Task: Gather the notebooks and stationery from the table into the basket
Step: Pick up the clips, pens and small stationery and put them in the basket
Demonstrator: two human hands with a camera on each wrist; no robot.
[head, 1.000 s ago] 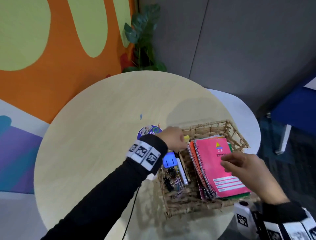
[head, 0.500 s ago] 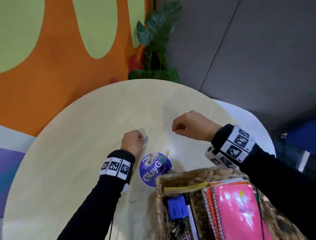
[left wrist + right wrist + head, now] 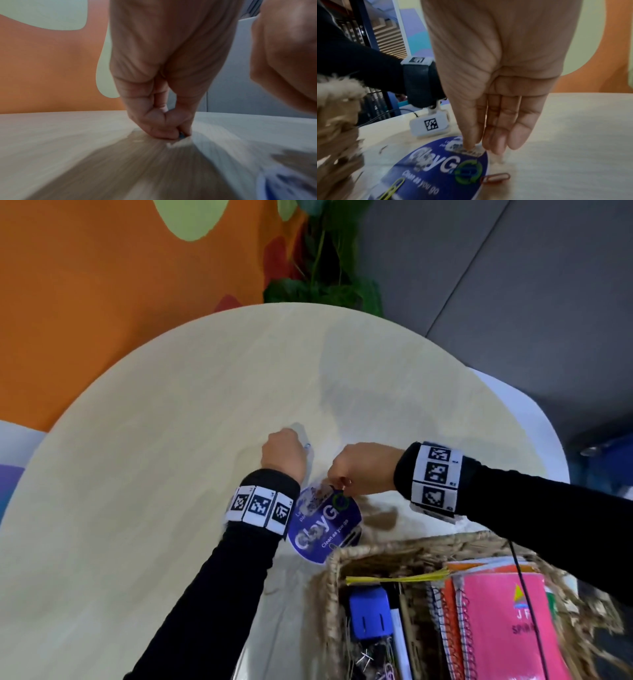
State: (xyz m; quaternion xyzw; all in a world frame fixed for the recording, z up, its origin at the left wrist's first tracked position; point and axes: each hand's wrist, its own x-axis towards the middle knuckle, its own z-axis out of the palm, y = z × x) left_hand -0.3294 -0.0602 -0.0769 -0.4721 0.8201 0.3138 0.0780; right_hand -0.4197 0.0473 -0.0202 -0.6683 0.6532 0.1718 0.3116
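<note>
At the lower right of my head view sits the basket (image 3: pixel 334 583), holding a pink notebook (image 3: pixel 507 628) marked "JF" and a blue stapler (image 3: pixel 368 616). Just above it on the table (image 3: pixel 154 474) lies a round blue sticker (image 3: pixel 325 525) reading "ClayGo, Clean as you go". My right hand (image 3: pixel 496 81) reaches down with fingers straight, tips on the sticker's edge; a red clip (image 3: pixel 495 178) lies beside it, a yellow clip (image 3: pixel 392 188) on it. Farther up, my left hand (image 3: pixel 163 81) pinches a blue clip (image 3: pixel 181 136) against the table.
</note>
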